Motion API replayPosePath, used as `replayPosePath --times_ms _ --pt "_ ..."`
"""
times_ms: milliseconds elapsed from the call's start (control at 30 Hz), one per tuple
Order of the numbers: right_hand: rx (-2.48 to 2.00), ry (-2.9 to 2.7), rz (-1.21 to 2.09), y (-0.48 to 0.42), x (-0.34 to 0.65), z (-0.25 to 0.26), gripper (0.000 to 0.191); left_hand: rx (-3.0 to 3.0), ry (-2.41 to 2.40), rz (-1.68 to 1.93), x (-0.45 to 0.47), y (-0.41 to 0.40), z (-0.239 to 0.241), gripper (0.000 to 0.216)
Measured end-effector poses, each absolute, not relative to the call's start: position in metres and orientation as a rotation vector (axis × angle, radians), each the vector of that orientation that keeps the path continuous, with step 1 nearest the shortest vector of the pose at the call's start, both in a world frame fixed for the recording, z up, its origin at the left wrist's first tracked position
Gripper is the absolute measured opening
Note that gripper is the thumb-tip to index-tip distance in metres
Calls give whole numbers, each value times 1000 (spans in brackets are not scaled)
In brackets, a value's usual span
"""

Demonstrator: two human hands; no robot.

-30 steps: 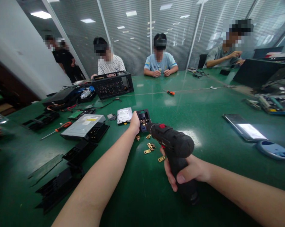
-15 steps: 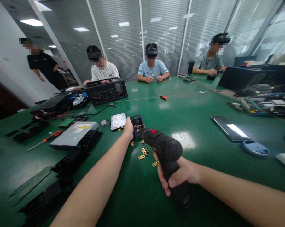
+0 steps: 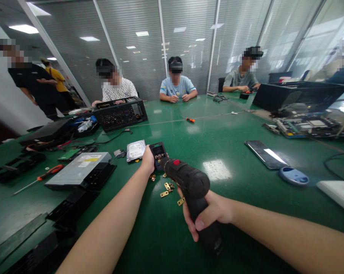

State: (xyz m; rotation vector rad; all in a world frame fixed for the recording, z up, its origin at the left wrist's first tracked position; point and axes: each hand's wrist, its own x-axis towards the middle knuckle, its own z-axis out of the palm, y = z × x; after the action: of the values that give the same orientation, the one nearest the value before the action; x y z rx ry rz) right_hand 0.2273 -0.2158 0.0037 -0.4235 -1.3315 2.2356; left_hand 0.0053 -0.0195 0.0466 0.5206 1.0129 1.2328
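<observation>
My right hand [image 3: 209,215] is wrapped round the grip of a black cordless drill [image 3: 189,184] with a red mark on top. The drill's nose points into a small black block with brass contacts [image 3: 158,153]. My left hand [image 3: 147,160] grips that block from its left side and holds it upright on the green table [image 3: 223,140]. Several small brass pieces [image 3: 168,188] lie loose on the table just below the block, between my two hands.
A hard drive [image 3: 136,149] and an optical drive [image 3: 79,173] lie to the left, with a red screwdriver [image 3: 43,177] and black plastic panels [image 3: 60,217]. A phone [image 3: 265,154] and a blue mouse [image 3: 293,176] lie right. Several people sit along the far edge; a black chassis [image 3: 120,112] stands there.
The view has swung to the right and tilted up a little, so everything sits further left and lower. Both hands keep the same hold on the drill and the block.
</observation>
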Motion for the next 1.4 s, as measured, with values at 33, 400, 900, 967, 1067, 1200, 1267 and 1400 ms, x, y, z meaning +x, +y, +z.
replayPosePath --times_ms 33,400,900,967,1067,1200,1267,1400 --pt "-430 -1332 2233 -216 228 3 68 522 1009 1230 5 -20 47 46" --pt "-442 -1311 2242 -217 228 5 69 493 1004 1228 8 -22 51 49" --pt "-457 -1283 2244 -220 231 2 69 505 1022 1239 8 -21 49 47" --pt "-466 -1289 2249 -220 232 3 68 510 1000 1232 7 -20 47 47" --pt "-462 -1296 2231 -221 232 3 67 514 991 1220 6 -19 44 47" --pt "-445 -1305 2219 -221 231 3 67 524 1015 1226 6 -17 42 46" --pt "-436 -1308 2216 -221 231 3 67 529 1026 1224 6 -16 40 47" --pt "-433 -1307 2210 -222 231 3 65 527 1015 1210 4 -15 38 47"
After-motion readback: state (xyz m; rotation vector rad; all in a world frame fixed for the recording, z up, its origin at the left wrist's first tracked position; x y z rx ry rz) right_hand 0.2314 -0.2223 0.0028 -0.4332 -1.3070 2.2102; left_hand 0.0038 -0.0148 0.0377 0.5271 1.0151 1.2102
